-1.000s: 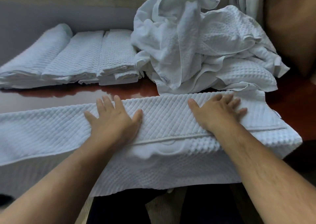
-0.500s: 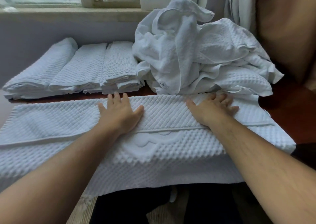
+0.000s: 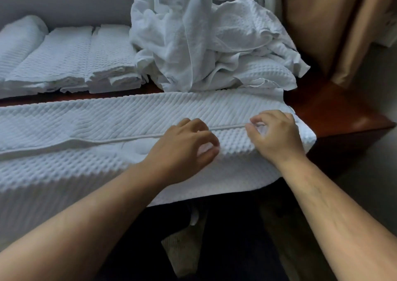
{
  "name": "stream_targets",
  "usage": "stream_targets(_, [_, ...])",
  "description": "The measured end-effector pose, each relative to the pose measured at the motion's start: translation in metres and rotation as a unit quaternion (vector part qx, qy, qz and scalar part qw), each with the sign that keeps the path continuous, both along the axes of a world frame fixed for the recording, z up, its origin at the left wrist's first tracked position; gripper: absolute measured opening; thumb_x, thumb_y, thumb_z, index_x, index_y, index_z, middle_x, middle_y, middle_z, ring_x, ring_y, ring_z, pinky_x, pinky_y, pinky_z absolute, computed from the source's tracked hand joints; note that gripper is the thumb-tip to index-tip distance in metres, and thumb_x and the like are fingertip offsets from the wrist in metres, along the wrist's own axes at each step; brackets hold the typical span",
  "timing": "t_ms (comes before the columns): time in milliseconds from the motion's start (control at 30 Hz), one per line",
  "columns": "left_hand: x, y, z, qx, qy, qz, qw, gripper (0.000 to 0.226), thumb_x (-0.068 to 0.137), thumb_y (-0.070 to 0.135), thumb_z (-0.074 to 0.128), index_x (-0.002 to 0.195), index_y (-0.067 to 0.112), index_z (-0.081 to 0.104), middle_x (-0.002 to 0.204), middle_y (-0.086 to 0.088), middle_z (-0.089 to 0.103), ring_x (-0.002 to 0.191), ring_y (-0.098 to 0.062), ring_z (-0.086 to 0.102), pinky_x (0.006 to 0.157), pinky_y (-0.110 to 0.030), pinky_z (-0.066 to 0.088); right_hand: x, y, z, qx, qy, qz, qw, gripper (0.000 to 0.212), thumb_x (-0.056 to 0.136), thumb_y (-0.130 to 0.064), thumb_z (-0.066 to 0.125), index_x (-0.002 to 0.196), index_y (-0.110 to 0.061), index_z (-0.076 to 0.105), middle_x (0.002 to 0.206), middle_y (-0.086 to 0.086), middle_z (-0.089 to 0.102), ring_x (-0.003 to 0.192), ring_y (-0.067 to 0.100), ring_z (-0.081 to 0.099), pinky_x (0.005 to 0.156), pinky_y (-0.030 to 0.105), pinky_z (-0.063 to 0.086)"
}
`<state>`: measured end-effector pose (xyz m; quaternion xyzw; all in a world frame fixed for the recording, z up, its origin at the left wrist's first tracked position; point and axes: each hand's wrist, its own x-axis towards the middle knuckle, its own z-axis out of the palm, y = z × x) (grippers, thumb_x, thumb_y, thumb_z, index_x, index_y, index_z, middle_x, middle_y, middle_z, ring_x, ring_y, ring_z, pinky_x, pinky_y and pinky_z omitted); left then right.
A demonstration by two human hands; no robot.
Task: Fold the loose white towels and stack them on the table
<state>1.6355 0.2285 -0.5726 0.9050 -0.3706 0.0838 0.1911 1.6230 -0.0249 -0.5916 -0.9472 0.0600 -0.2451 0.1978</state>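
The left grip [image 3: 189, 143] is clenched on cloth, with thumb and fingertips pinching a small bunch of the spread towel [image 3: 96, 121] just on the near side of its raised hem ridge [image 3: 129, 138]. Close to its right, the right grip [image 3: 276, 133] is curled the same way and pinches the towel at the ridge, near the towel's right end. The towel runs lengthwise across the surface [image 3: 335, 113], reaching far out to the left of both grips. Its near part hangs over the surface's edge toward the person.

From the ridge, this towel looks already doubled once along its length, so the crosswise folds seem to be what is left for it. Beyond the grips and to the left, three folded towels [image 3: 71, 59] lie side by side against the wall, and that share of the job looks done. Straight beyond the grips sits a loose heap [image 3: 204, 40] of unfolded towels. How many it holds cannot be told, but plainly several remain.

The heap touches the spread towel's far edge and covers its far right corner, so it may snag a fold from that end. Further right hangs a tan curtain [image 3: 322, 23], well apart.
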Motion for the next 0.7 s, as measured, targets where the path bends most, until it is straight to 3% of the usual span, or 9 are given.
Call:
stream_targets(167, [-0.01, -0.013, -0.013, 0.044, -0.038, 0.02, 0.998, 0.039, 0.092, 0.061, 0.045, 0.12, 0.038, 0.058, 0.126, 0.01, 0.051, 0.111, -0.016, 0.044, 0.091, -0.035, 0.04, -0.041, -0.02, -0.022, 0.043, -0.116, -0.092, 0.988, 0.017, 0.089, -0.022, 0.073, 0.101, -0.01, 0.075, 0.109, 0.01, 0.068, 0.108, 0.033, 0.056, 0.094, 0.037, 0.041])
stream_targets(267, [-0.014, -0.015, -0.012, 0.047, -0.059, 0.025, 0.997, 0.039, 0.092, 0.059, 0.046, 0.121, 0.036, 0.058, 0.126, 0.009, 0.051, 0.109, -0.017, 0.045, 0.09, -0.035, 0.039, -0.065, -0.035, -0.031, 0.165, -0.153, -0.146, 0.963, 0.026, 0.087, -0.031, 0.073, 0.108, -0.019, 0.063, 0.107, 0.002, 0.06, 0.095, 0.017, 0.057, 0.079, 0.025, 0.046])
stream_targets(367, [-0.018, -0.02, -0.012, 0.041, -0.064, 0.034, 0.997, 0.037, 0.093, 0.057, 0.049, 0.122, 0.035, 0.057, 0.126, 0.008, 0.051, 0.11, -0.017, 0.045, 0.092, -0.036, 0.04, -0.069, -0.048, -0.038, 0.303, -0.06, -0.212, 0.927, 0.057, 0.081, -0.055, 0.073, 0.121, -0.018, 0.057, 0.12, 0.004, 0.057, 0.105, 0.019, 0.059, 0.084, 0.034, 0.051])
stream_targets(433, [-0.022, -0.023, -0.012, 0.039, -0.065, 0.027, 0.997, 0.037, 0.093, 0.056, 0.051, 0.123, 0.035, 0.057, 0.126, 0.008, 0.05, 0.111, -0.017, 0.045, 0.093, -0.037, 0.039, -0.07, -0.056, -0.043, 0.331, 0.039, -0.222, 0.916, 0.076, 0.08, -0.067, 0.069, 0.131, -0.012, 0.056, 0.128, 0.008, 0.057, 0.115, 0.026, 0.058, 0.092, 0.04, 0.05])
stream_targets(500, [-0.024, -0.026, -0.013, 0.037, -0.065, 0.023, 0.997, 0.036, 0.094, 0.054, 0.051, 0.124, 0.035, 0.058, 0.126, 0.008, 0.051, 0.112, -0.018, 0.045, 0.093, -0.038, 0.04, -0.074, -0.059, -0.047, 0.348, 0.098, -0.203, 0.91, 0.082, 0.079, -0.074, 0.066, 0.131, -0.012, 0.056, 0.127, 0.009, 0.059, 0.116, 0.028, 0.058, 0.092, 0.041, 0.05])
stream_targets(633, [-0.012, -0.035, -0.008, -0.001, -0.061, 0.037, 0.997, 0.028, 0.099, 0.044, 0.051, 0.122, 0.032, 0.061, 0.124, 0.006, 0.057, 0.107, -0.017, 0.049, 0.086, -0.035, 0.041, -0.083, -0.061, -0.05, 0.372, 0.084, -0.18, 0.907, 0.058, 0.08, -0.07, 0.069, 0.11, -0.021, 0.056, 0.112, 0.001, 0.064, 0.103, 0.022, 0.062, 0.085, 0.042, 0.054])
stream_targets(700, [0.001, -0.043, -0.001, -0.006, -0.067, 0.045, 0.997, 0.029, 0.098, 0.044, 0.055, 0.122, 0.03, 0.062, 0.124, 0.005, 0.057, 0.109, -0.017, 0.049, 0.086, -0.035, 0.043, -0.083, -0.06, -0.048, 0.31, 0.022, -0.2, 0.929, 0.048, 0.083, -0.06, 0.071, 0.105, -0.023, 0.053, 0.11, -0.003, 0.061, 0.103, 0.02, 0.059, 0.083, 0.038, 0.05])
